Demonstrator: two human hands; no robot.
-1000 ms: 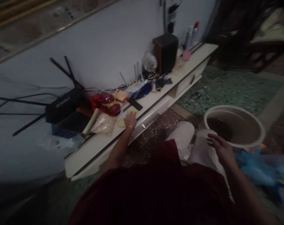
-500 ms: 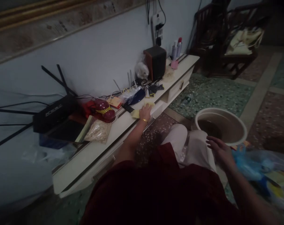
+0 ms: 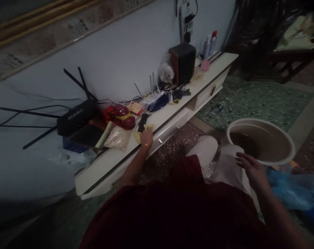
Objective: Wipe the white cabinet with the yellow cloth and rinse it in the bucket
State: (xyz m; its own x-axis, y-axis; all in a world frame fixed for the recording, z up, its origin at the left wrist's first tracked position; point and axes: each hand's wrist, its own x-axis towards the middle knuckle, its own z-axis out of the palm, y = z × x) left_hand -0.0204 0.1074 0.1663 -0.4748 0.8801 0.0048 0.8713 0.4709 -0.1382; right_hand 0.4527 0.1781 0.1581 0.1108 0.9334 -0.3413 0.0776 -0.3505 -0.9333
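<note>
My left hand (image 3: pixel 146 136) presses a yellow cloth (image 3: pixel 137 136) onto the top of the long white cabinet (image 3: pixel 169 116), near its front edge. Just beyond the cloth lies a black remote control (image 3: pixel 143 122). A clear bag of pale, flaky bits (image 3: pixel 117 137) sits to the left of that hand. My right hand (image 3: pixel 251 169) hovers over my right knee with its fingers apart, holding nothing. Beside it on the floor stands a large round tub (image 3: pixel 283 140) with dark water in it.
A black router (image 3: pixel 75 117) with long antennas stands at the cabinet's left. Farther right are a red-and-yellow bundle (image 3: pixel 124 117), a dark speaker (image 3: pixel 182 64) and two spray cans (image 3: pixel 210 45). Blue plastic bags (image 3: pixel 288 190) lie on the floor at right.
My left hand has moved left along the cabinet top with the cloth, to the near side of the remote control. The view has shifted a little; my right hand stays over the knee.
</note>
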